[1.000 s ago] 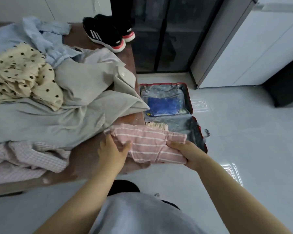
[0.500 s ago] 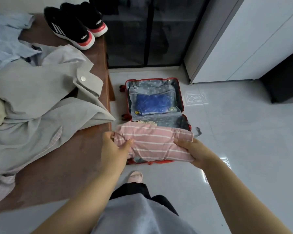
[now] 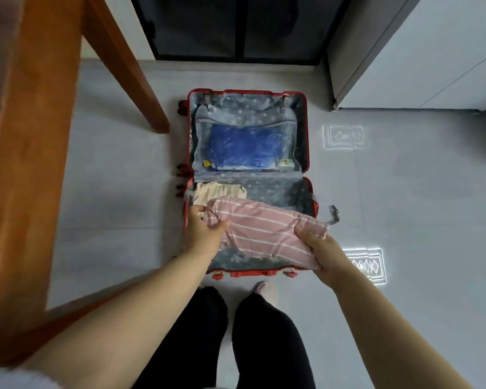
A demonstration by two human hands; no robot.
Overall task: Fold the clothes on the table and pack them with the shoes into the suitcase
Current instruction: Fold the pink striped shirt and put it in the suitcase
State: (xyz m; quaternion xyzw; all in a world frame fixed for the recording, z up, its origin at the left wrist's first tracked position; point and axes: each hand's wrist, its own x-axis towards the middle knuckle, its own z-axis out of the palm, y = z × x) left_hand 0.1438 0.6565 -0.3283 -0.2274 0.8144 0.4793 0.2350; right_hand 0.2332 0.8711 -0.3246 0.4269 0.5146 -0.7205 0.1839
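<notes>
A folded pink garment with white stripes (image 3: 261, 231) hangs over the near half of the open red suitcase (image 3: 307, 136) on the floor. My left hand (image 3: 205, 228) grips its left end, thumb on top. At its right end my right hand (image 3: 321, 248) holds the cloth from below with the thumb over the edge. A folded cream garment (image 3: 219, 192) lies in the near half's far left corner. The far half holds a blue item (image 3: 242, 147) behind a clear zipped panel. The other clothes and the shoes are out of view.
The brown wooden table (image 3: 34, 136) fills the left side, with one leg (image 3: 132, 80) reaching the floor beside the suitcase. A dark glass door (image 3: 236, 26) stands behind, a white cabinet (image 3: 418, 51) at the right. My legs stand just before the suitcase's near edge.
Both hands carried the striped garment off the table edge and down over the suitcase. The view tilted down, so the clothes pile and shoes left the frame.
</notes>
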